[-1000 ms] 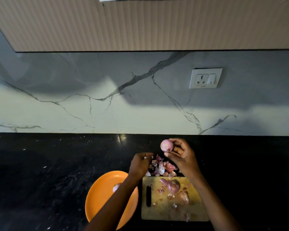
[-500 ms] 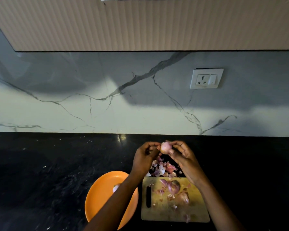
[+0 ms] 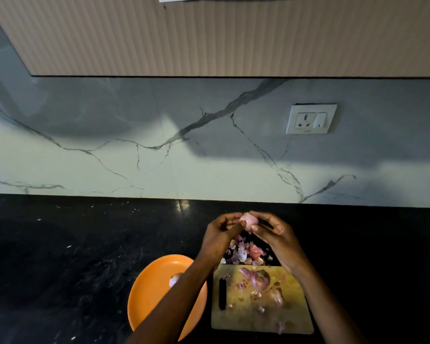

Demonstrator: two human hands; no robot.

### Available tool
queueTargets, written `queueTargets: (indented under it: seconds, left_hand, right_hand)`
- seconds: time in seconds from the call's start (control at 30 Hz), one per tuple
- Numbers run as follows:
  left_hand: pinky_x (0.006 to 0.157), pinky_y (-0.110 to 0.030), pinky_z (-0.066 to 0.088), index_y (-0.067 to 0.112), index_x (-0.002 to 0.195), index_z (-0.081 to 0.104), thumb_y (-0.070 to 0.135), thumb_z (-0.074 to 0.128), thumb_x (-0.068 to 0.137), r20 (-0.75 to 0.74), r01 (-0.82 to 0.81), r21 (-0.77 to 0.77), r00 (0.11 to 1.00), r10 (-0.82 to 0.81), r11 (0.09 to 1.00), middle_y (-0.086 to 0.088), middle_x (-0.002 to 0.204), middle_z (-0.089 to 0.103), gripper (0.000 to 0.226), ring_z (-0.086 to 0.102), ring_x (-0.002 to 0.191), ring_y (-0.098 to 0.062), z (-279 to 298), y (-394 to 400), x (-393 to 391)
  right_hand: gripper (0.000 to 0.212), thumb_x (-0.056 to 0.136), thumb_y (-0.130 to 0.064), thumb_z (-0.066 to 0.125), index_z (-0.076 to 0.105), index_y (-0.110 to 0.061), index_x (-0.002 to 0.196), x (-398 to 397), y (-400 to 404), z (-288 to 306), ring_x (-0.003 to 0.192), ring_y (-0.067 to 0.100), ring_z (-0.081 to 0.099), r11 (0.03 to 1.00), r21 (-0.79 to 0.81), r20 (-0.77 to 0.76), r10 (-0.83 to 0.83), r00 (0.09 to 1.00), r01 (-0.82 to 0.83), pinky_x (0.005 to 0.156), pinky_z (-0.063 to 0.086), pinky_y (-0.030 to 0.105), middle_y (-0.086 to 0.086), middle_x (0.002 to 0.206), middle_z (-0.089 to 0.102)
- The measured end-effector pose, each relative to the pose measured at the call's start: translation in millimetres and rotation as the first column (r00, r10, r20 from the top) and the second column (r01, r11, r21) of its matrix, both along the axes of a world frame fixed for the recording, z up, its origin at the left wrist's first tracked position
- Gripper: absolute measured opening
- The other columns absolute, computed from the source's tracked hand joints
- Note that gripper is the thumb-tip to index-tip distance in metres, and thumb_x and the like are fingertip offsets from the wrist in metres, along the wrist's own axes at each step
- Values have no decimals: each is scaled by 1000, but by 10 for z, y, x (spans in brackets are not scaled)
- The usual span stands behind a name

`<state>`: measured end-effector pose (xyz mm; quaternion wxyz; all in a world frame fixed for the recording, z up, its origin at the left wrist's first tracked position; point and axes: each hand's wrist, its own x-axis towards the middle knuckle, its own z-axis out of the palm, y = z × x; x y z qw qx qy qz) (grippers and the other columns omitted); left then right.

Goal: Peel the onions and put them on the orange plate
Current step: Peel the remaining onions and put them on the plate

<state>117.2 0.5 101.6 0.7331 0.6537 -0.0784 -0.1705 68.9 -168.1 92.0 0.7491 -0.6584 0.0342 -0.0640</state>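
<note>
Onion [image 3: 250, 221] pinched by left hand [image 3: 220, 235], right hand [image 3: 278, 238]

A small pink onion [image 3: 249, 221] sits raised at lower centre. The orange plate [image 3: 149, 299], lower left, holds another onion [image 3: 174, 280].

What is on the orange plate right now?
One pale peeled onion shows on the orange plate, near its middle. The left forearm crosses over the plate's right side, so anything lying under it cannot be seen.
</note>
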Motion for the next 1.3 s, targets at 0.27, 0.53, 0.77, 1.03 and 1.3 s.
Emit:
queueTargets:
  seconds: [0.27, 0.53, 0.77, 1.03, 1.3]
  left_hand:
    - [88, -34, 56, 8, 118, 69, 7, 67, 92, -33, 7, -53, 999, -9, 999, -11, 107, 76, 26, 69, 101, -30, 8, 20, -15]
    - [98, -37, 54, 11, 119, 70, 24, 70, 91, -16, 15, -61, 1000, -16, 998, -9, 115, 73, 30, 68, 112, -26, 9, 31, -23]
    - [95, -36, 56, 10, 119, 70, 12, 68, 93, 39, 4, -18, 999, -3, 1000, -6, 112, 74, 26, 69, 109, -24, -9, 49, -22]
    - [103, -48, 50, 13, 121, 67, 25, 61, 98, 23, 13, -121, 1000, -10, 993, -13, 122, 69, 27, 63, 118, -32, -43, 53, -80]
    - [92, -47, 54, 15, 97, 76, 14, 68, 93, 74, -104, -80, 991, 110, 991, -16, 100, 74, 9, 70, 97, -26, -40, -6, -71]
  right_hand:
    - [39, 84, -17, 73, 68, -16, 122, -12, 6, -3, 120, 19, 65, 1000, -22, 33, -4, 999, 4, 96, 53, 32, 2, 125, 70]
    - [39, 84, -18, 74, 67, -15, 123, -10, 24, 35, 119, 18, 66, 999, -38, 41, -8, 999, 9, 99, 52, 32, 1, 123, 72]
    - [38, 84, -18, 73, 68, -15, 122, -12, 23, 22, 119, 19, 66, 999, -27, 47, -18, 999, 19, 94, 53, 30, 3, 123, 72]
    - [38, 84, -23, 74, 69, -19, 121, -2, 41, 17, 119, 19, 66, 999, -6, 42, -48, 998, 48, 98, 52, 37, 3, 122, 72]
    - [38, 83, -19, 74, 68, -16, 121, 12, 70, 24, 117, 17, 67, 999, -10, 45, -45, 998, 45, 93, 55, 30, 2, 120, 73]
